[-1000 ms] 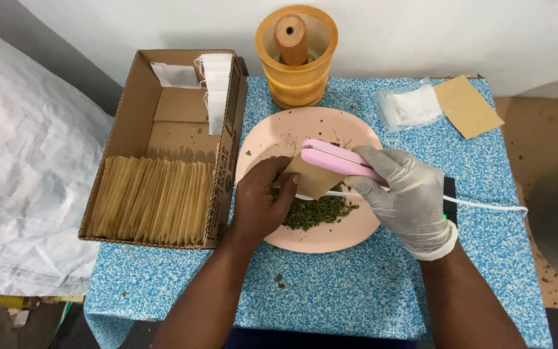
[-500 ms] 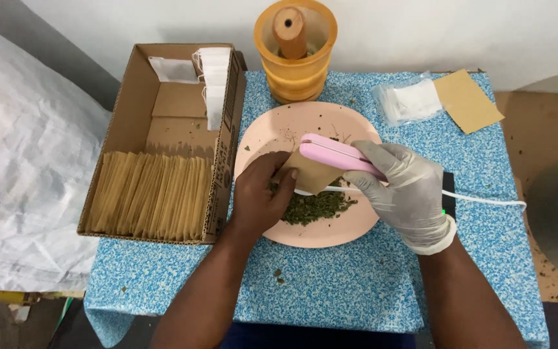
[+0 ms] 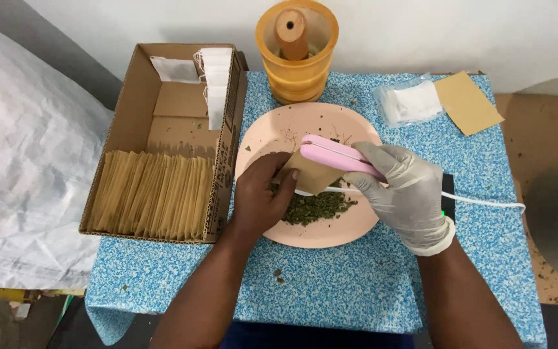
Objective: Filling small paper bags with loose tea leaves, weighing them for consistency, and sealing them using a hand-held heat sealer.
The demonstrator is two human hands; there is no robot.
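Nearest the camera, two forearms over a blue speckled tabletop (image 3: 330, 284), with a few green crumbs scattered on the cloth

Bare left hand (image 3: 261, 199) curled closed, thumb and fingers pinching the lower left edge of a small brown paper sachet (image 3: 312, 173), held above the middle of a round pale pink plate (image 3: 272, 132)

Gloved right hand (image 3: 407, 192), in a grey-white glove, wrapped shut around a pink handheld heat sealer (image 3: 338, 155), clamped over the sachet's upper edge; a white cord (image 3: 485, 202) trailing from it rightward across the tabletop, a small black block with a green light (image 3: 447, 198) just behind the wrist

Under both hands, a loose heap of dried green leaf bits (image 3: 318, 207) on the plate's near half

To the left, touching the tabletop's edge, an open brown cardboard box (image 3: 227, 129), its near part packed with a row of upright brown paper sachets (image 3: 150, 194), its far part holding folded white filter bags (image 3: 213, 81)

Farther back, behind the plate, a round orange plastic grinder with a wooden pestle standing in it (image 3: 297, 48)

Far right, a clear bag of white pieces (image 3: 411, 103) beside a flat brown envelope (image 3: 467, 102)

Off to the left, a white woven sack (image 3: 27, 168)
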